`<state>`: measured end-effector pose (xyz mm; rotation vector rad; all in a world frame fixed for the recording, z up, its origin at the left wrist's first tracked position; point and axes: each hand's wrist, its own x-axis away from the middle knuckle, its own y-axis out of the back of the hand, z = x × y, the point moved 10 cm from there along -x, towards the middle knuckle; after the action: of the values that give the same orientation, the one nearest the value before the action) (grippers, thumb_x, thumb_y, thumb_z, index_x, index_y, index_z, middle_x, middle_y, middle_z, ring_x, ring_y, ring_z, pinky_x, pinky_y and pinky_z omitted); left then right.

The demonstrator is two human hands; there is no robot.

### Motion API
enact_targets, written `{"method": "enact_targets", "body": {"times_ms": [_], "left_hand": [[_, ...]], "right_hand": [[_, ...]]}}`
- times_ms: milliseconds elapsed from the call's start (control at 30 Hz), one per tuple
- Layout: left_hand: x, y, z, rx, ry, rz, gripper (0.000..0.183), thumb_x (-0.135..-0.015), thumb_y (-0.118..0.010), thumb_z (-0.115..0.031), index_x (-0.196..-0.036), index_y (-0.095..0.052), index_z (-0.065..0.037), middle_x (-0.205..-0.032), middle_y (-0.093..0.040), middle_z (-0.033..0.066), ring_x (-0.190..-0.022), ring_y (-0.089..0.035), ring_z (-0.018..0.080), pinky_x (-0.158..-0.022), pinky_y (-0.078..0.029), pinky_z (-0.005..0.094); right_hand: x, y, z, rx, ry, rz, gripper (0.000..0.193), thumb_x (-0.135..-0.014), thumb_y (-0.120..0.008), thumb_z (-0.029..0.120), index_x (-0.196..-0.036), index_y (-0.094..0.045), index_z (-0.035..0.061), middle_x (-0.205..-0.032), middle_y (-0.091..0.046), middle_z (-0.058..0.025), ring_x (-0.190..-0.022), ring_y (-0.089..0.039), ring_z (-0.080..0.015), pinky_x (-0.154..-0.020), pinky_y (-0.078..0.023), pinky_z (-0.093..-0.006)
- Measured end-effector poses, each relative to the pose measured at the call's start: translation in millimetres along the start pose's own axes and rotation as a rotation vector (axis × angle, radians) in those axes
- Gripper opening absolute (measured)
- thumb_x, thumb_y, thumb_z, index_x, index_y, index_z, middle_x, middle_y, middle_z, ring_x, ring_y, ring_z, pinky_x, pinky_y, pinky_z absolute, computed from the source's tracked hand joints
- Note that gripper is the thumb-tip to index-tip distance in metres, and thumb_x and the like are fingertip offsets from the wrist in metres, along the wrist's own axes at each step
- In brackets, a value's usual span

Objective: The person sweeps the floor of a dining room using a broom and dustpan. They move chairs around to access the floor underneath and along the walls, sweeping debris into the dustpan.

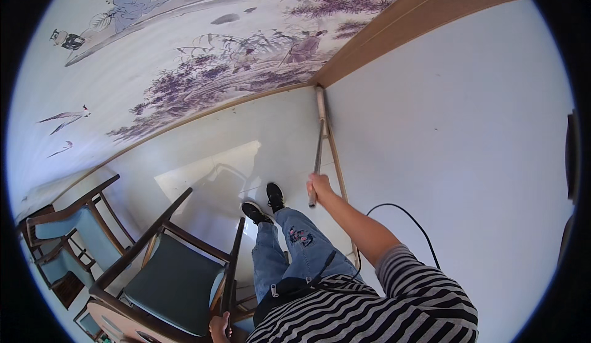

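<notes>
Right hand (318, 186): fingers wrapped around the shaft of a long-handled tool (318, 152), close to its near end; the forearm reaches forward from the lower right.
Long-handled tool: a grey shaft running from the right hand toward the far right corner of the floor (271, 124); its narrow, pale head (321, 104) lies along the floor's right edge, the tip at that corner — whether it touches the walls cannot be told.
Left hand (220, 326): at the lower margin of the view, fingers curled on the dark wooden frame of the near chair (175, 281); part of the grip is hidden.
Near chair: dark wood with a dark seat, standing just left of the person's legs.
Other chairs (92, 238): dark frames with light blue padding, grouped beyond the near chair toward the floor's left end.
Floor: pale and glossy, with a bright patch of light (212, 164) ahead of the feet.
Shoes (275, 196): black, side by side, between the near chair and the floor's right edge.
Clothing: blue jeans (308, 241) and a black-and-grey striped shirt (345, 312).
Black cable (418, 226): a loop arching beside the right arm, seen against the white wall (468, 127).
Mural (228, 60): robed figures, birds and purple foliage — above the floor's far edge.
</notes>
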<state>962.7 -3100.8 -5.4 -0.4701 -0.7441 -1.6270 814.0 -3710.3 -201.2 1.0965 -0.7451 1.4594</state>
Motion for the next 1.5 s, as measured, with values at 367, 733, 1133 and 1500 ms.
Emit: {"method": "enact_targets", "body": {"times_ms": [367,733,1133,1500], "left_hand": [[-17.8,-12.6,7.5,-0.054,-0.079,-0.028,0.054,-0.076,-0.049,-0.051,-0.083,-0.062,0.000,-0.068,-0.063,0.0127,-0.056,-0.062,0.0231,-0.058,-0.050,0.0352],[-8.1,-22.1,10.8,-0.070,-0.220,-0.114,0.050,-0.078,-0.045,-0.046,-0.083,-0.063,0.000,-0.070,-0.064,0.0114,-0.061,-0.063,0.0218,-0.065,-0.050,0.0321],[-19.9,-62.6,20.5,-0.110,-0.297,-0.313,0.054,-0.074,-0.052,-0.050,-0.089,-0.062,0.001,-0.075,-0.063,0.0134,-0.062,-0.063,0.0228,-0.062,-0.050,0.0345],[-32.1,-76.1,31.9,-0.094,-0.245,-0.108,0.056,-0.077,-0.042,-0.054,-0.078,-0.063,-0.002,-0.065,-0.063,0.0091,-0.056,-0.063,0.0202,-0.064,-0.049,0.0309]], "right_hand": [[-30.1,-76.9,4.1,0.436,-0.067,0.303,0.022,-0.075,-0.044,0.012,-0.054,-0.044,0.0068,-0.047,-0.043,-0.0040,-0.035,-0.038,-0.0135,-0.032,-0.026,-0.0276],[0.3,-21.1,-1.9,0.355,0.008,0.068,0.015,-0.077,-0.047,0.011,-0.063,-0.042,0.0072,-0.048,-0.041,-0.0027,-0.037,-0.040,-0.0119,-0.032,-0.030,-0.0261],[-11.7,-200.4,-101.4,0.520,-0.184,0.328,0.005,-0.071,-0.049,0.003,-0.067,-0.051,0.0013,-0.058,-0.053,-0.0113,-0.044,-0.050,-0.0199,-0.035,-0.038,-0.0382],[89.9,-112.4,-42.3,0.537,-0.094,0.523,0.019,-0.076,-0.051,0.014,-0.060,-0.041,0.0078,-0.048,-0.042,-0.0025,-0.034,-0.036,-0.0113,-0.031,-0.029,-0.0266]]}}
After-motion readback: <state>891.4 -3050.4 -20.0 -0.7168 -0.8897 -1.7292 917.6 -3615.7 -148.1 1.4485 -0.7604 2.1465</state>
